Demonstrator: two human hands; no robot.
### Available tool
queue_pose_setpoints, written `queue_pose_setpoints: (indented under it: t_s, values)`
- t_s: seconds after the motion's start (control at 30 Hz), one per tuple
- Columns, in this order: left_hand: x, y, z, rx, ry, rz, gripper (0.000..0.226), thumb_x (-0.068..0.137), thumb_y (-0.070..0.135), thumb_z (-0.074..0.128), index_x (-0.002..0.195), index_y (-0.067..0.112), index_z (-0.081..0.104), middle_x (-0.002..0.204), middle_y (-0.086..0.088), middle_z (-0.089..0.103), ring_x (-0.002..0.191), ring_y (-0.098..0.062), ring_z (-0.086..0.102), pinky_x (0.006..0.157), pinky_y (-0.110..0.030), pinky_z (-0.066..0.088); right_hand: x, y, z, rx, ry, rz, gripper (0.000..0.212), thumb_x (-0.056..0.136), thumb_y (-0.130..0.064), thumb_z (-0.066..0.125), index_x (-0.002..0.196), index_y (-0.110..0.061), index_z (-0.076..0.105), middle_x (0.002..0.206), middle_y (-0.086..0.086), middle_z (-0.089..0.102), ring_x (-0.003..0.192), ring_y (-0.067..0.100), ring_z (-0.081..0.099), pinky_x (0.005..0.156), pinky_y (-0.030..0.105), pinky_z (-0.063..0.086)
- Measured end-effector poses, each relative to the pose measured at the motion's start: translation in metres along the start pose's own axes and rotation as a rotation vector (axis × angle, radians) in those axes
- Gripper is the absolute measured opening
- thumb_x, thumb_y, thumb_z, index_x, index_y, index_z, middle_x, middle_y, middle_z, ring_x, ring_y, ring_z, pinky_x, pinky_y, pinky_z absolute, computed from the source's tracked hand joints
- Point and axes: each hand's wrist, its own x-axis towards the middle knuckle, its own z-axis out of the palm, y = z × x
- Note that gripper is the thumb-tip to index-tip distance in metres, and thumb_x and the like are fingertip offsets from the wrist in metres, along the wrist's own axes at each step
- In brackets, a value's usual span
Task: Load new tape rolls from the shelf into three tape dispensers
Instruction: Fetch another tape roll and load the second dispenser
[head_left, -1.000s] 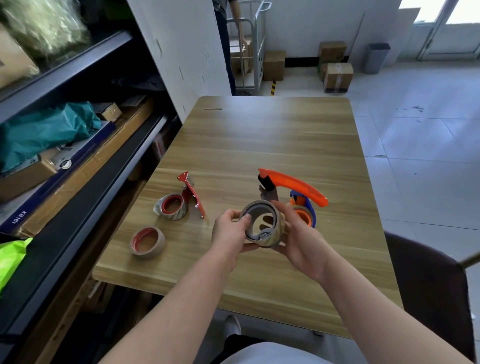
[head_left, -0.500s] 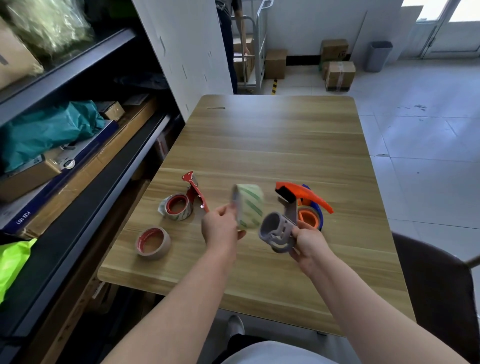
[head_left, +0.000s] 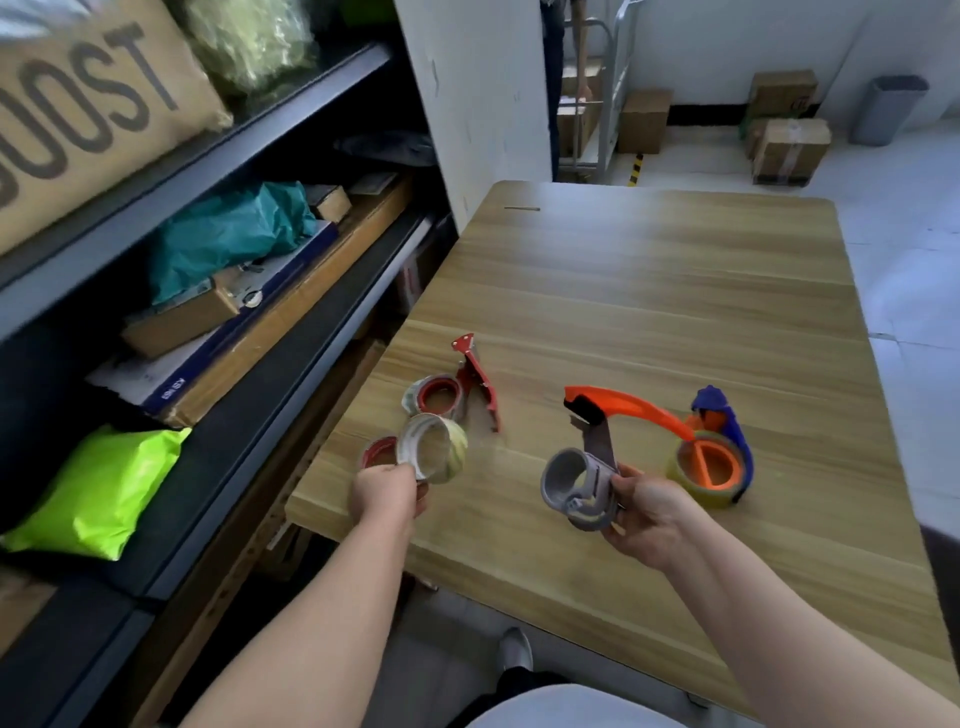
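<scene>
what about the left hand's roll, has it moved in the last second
Yes. The tape roll went left, from beside the blue dispenser to the loose red-cored roll at the table edge.

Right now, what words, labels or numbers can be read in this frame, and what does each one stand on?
"OOST": brown package on the top shelf, with the earlier letters cut off.
White print on the blue box: too blurred to read.
Label on the far carton: too small to read.

Tape roll (head_left: 434, 449) in left hand (head_left: 387, 496) motion-blurred, covering most of a red-cored roll (head_left: 378, 451) on the bench (head_left: 649, 291), lettered sack (head_left: 88, 104) left of bench cut off.
</scene>
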Motion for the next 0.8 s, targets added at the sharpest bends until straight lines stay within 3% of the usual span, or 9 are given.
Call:
queue_pose_setpoints:
  t_s: [0.13,0.53,0.63,0.7,0.8]
  values:
    - [0.032,0.008,-0.030,0.017,0.121,-0.005,0.009,0.089,0.009,0.066,0.095,0.002,0.067,0.084,-0.014,0.070,0.071,-0.024,0.071,0.068,-0.038,0.062,0.003,0.003,0.032,-0.052,-0.080,0.044,0.031,0.104,-0.008,0.036,0.118,-0.025,0.058,0.088,-0.002,0.062,0.075,0.014,0.055,0.065,0.029,0.035]
    - [0.079,0.019,-0.036,0.201,0.081,-0.009,0.018,0.087,0.016,0.071,0.097,0.000,0.070,0.074,-0.011,0.070,0.066,-0.021,0.070,0.073,-0.039,0.062,0.017,0.007,0.089,-0.116,-0.188,0.057,0.041,0.104,-0.009,0.036,0.138,-0.025,0.052,0.093,-0.005,0.064,0.080,0.012,0.056,0.067,0.030,0.036]
    - [0.082,0.020,-0.037,0.227,0.083,0.022,0.031,0.088,0.020,0.070,0.112,0.001,0.065,0.081,-0.008,0.067,0.072,-0.023,0.069,0.074,-0.040,0.061,0.019,0.005,0.097,-0.094,-0.206,0.050,0.038,0.104,-0.009,0.034,0.131,-0.025,0.054,0.090,-0.004,0.063,0.079,0.012,0.055,0.067,0.030,0.036]
    - [0.080,0.023,-0.039,0.231,0.094,0.092,0.037,0.090,0.023,0.068,0.123,0.011,0.057,0.096,-0.007,0.066,0.086,-0.027,0.069,0.077,-0.041,0.060,0.018,0.003,0.105,-0.082,-0.230,0.046,0.036,0.104,-0.009,0.034,0.128,-0.025,0.055,0.089,-0.003,0.064,0.078,0.012,0.056,0.067,0.029,0.036]
    - [0.068,0.032,-0.042,0.121,0.036,0.144,0.019,0.091,0.021,0.066,0.107,0.020,0.058,0.106,-0.005,0.065,0.096,-0.025,0.065,0.082,-0.041,0.059,0.017,0.004,0.118,-0.072,-0.288,0.059,0.035,0.105,-0.008,0.030,0.123,-0.020,0.058,0.090,0.000,0.065,0.079,0.015,0.058,0.067,0.028,0.040]
